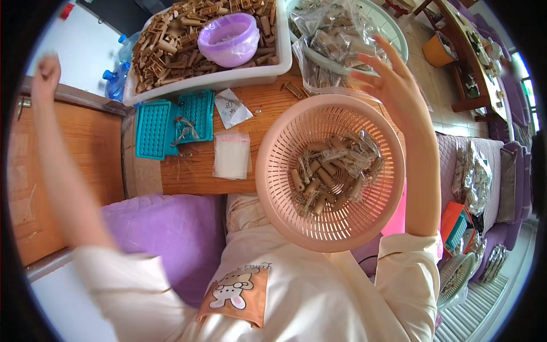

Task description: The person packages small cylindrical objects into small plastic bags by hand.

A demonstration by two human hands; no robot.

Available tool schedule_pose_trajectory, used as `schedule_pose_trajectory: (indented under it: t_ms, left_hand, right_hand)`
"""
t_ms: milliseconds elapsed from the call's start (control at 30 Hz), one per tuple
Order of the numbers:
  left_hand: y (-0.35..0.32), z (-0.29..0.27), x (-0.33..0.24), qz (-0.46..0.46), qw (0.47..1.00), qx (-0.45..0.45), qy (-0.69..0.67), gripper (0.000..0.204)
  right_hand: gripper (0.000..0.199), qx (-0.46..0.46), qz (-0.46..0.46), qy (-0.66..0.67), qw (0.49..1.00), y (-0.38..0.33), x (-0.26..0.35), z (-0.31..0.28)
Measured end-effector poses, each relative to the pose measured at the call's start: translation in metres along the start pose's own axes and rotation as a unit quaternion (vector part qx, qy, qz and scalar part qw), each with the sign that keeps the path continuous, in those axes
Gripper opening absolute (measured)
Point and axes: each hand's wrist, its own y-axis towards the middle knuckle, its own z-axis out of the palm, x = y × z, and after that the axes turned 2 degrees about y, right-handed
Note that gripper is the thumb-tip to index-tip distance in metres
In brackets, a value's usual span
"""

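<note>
My right hand (393, 77) is raised over the far right edge of the pink colander (273, 137), its fingers spread and nothing in them. At the far left my left hand (47, 73) is held up well away from the table, blurred, with its fingers curled in and no object visible in it. The colander rests tilted at the table's front edge, near my lap. In its bottom lie several short brown tubes (326, 176) and small clear packets of dried plant bits (359, 151).
A white bin (228, 80) heaped with brown pieces holds a purple bowl (228, 40). A pale green basket (393, 28) contains clear bags. On the wooden table (188, 176) are teal trays (154, 128), a white packet (232, 108) and flat clear bags (232, 155). Blue bottles (118, 80) stand behind.
</note>
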Motion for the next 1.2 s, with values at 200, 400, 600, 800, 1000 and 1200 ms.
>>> schedule_pose_trajectory:
  t_ms: [200, 400, 600, 800, 1000, 1200]
  left_hand:
    - [-0.167, -0.067, -0.034, -0.267, 0.678, -0.418, 0.543, 0.052]
    - [-0.162, -0.036, -0.05, -0.26, 0.717, -0.209, 0.613, 0.06]
    - [-0.075, 0.118, 0.112, -0.118, 0.631, -0.02, 0.766, 0.052]
    - [-0.097, 0.254, 0.302, 0.031, 0.437, 0.336, 0.834, 0.036]
    - [-0.086, 0.273, 0.396, 0.277, 0.378, 0.388, 0.793, 0.039]
    - [-0.035, 0.278, 0.438, 0.302, 0.215, 0.258, 0.892, 0.068]
  right_hand:
    - [0.067, 0.132, 0.026, -0.455, 0.88, -0.079, -0.031, -0.037]
    - [0.08, 0.139, -0.03, -0.684, 0.716, -0.088, -0.081, -0.028]
    - [0.069, 0.132, -0.022, -0.693, 0.708, -0.064, -0.097, -0.035]
    - [0.05, 0.139, -0.05, -0.62, 0.771, -0.059, -0.063, -0.062]
    - [0.059, 0.215, 0.151, -0.118, 0.958, -0.063, -0.011, -0.08]
    - [0.068, 0.274, 0.036, 0.006, 0.961, -0.029, -0.012, -0.083]
